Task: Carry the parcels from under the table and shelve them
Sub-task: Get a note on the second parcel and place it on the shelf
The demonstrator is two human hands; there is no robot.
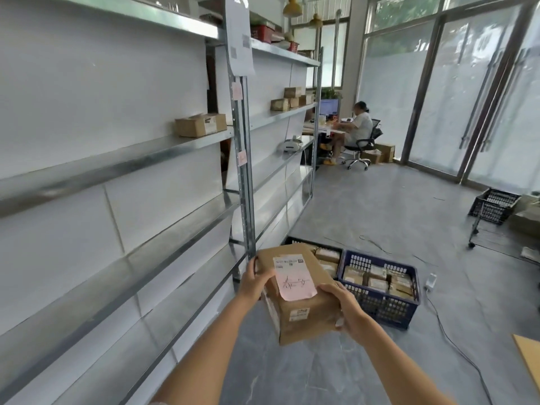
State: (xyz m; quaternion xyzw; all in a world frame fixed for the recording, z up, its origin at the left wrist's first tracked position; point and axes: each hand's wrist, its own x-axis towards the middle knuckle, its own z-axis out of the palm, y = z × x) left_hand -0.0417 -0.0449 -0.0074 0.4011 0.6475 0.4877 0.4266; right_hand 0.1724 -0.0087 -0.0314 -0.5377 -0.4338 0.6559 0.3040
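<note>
Parcel (pixel 295 290) between left hand (pixel 253 280), right hand (pixel 346 309).

The metal shelving (pixel 163 147) bears one cardboard box (pixel 200 125) at mid-height. On the grey floor (pixel 380 200) stand a blue crate (pixel 380 305) and a black crate (pixel 292 240).

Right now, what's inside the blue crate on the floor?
The blue crate holds brown cardboard parcels with white labels, packed close together. Only the top layer shows; whatever lies beneath is covered. The box held in both hands hides none of it.
</note>
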